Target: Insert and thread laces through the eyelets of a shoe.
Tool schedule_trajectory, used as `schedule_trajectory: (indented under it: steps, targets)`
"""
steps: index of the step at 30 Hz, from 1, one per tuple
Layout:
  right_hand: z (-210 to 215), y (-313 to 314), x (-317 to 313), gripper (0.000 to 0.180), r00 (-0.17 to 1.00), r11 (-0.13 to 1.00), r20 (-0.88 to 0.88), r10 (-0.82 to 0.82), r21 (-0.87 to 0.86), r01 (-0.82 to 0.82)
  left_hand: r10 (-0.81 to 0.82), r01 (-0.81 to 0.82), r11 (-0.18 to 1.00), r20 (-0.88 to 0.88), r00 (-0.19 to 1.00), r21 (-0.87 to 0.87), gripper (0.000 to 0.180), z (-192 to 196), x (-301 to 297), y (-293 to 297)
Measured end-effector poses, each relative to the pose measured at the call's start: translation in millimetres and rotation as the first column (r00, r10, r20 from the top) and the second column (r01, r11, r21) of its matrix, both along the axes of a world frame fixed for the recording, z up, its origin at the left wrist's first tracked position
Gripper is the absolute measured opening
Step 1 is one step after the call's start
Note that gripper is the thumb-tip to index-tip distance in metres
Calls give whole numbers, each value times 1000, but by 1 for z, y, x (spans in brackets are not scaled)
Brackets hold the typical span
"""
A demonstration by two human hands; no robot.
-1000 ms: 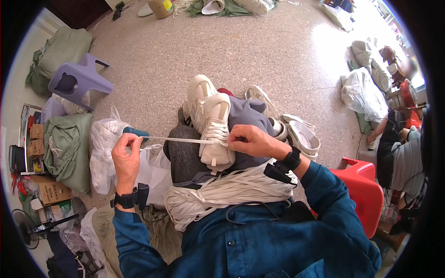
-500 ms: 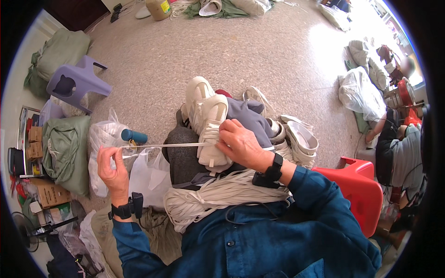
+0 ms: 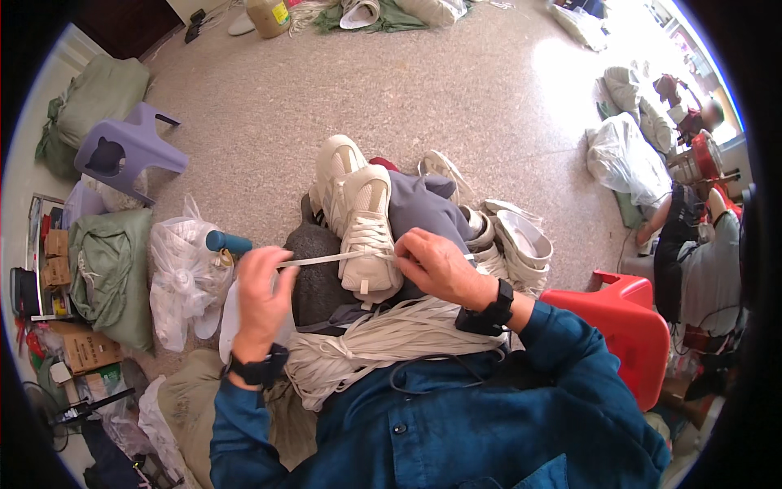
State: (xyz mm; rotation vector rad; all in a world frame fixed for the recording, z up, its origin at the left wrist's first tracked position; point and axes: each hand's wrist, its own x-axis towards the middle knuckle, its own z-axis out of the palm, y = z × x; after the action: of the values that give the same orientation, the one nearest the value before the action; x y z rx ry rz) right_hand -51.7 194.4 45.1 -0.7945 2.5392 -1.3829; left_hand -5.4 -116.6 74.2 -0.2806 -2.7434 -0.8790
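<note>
Two hands at work over the lap. Left hand [image 3: 262, 295] at eight o'clock from the cream lace-up sneaker [image 3: 368, 230], fingers closed on one end of a flat white shoelace [image 3: 326, 260], drawn taut and nearly level across to the shoe. Right hand [image 3: 440, 266] at three o'clock, touching the sneaker's side, fingers curled narrow over the lace where it meets the eyelets; exact pinch hidden by the knuckles. Sneaker sole-down on the knees, toe toward twelve o'clock, a second cream sneaker [image 3: 334, 167] just beside it at eleven o'clock. Thick bundle of loose white laces [image 3: 383, 342] across the lap at six o'clock, just below both hands. Black wristbands on both wrists, blue shirt sleeves. Crumpled clear plastic bag [image 3: 183, 281] at nine o'clock, near the left hand. Red plastic stool [image 3: 627, 326] at four o'clock, lilac plastic stool [image 3: 122, 151] well apart at ten o'clock on the speckled floor [image 3: 489, 98].
</note>
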Motion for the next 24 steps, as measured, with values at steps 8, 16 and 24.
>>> schedule_trajectory:
  steps: [8,16,24]
  targets:
    - [4,-21,5,21,969,977,-246,9,210,44,-156,165,981,87,984,-106,24,-24,-26,64]
    - [-6,-7,-3,19,968,971,-219,124,228,-72,-140,137,981,-17,990,-141,16,-35,-30,62]
    - [-1,-18,11,29,981,969,-171,89,242,-46,-241,203,963,231,943,177,13,-14,-49,40]
